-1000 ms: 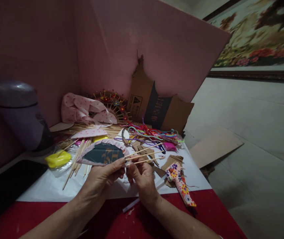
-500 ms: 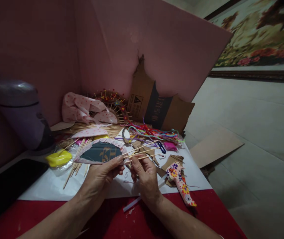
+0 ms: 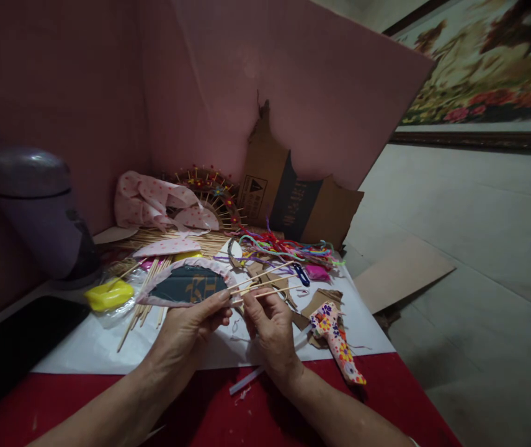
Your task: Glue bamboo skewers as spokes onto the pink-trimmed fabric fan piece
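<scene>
My left hand grips the right end of a leaf-shaped cardboard piece, dark in the middle with pink fabric folded round its rim. Three thin wooden sticks fan out to the right from that end. My right hand pinches the lowest stick close to the cardboard piece, its fingertips near those of my left hand. Behind the piece lie loose wooden sticks and a yellow packet.
A purple tumbler and a black phone are at left. Torn cardboard stands behind colourful pipe cleaners. A flowered fabric-covered object and a glue stick lie in front at right.
</scene>
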### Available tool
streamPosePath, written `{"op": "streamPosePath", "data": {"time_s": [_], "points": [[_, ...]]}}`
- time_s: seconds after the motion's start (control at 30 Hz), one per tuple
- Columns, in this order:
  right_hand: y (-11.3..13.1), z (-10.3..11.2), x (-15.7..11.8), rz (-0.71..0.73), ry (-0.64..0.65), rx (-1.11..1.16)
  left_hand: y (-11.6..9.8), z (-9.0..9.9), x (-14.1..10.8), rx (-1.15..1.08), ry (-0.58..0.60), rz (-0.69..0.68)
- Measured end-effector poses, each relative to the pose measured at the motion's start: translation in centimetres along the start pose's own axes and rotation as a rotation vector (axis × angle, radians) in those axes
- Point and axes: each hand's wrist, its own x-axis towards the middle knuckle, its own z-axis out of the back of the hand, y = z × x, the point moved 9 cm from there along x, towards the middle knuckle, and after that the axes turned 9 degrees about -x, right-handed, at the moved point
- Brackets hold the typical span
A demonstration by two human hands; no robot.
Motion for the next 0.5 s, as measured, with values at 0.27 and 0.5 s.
{"op": "streamPosePath", "data": {"time_s": [0.27,0.5], "points": [[-0.05,0.16,0.14,0.000,-0.020,-0.010,0.04,-0.01,0.01,0.007,0.004,0.010],[0.04,0.06,-0.02,-0.005,-0.015,-0.044,-0.10,-0.27,-0.15,0.016,0.017,-0.005]]}}
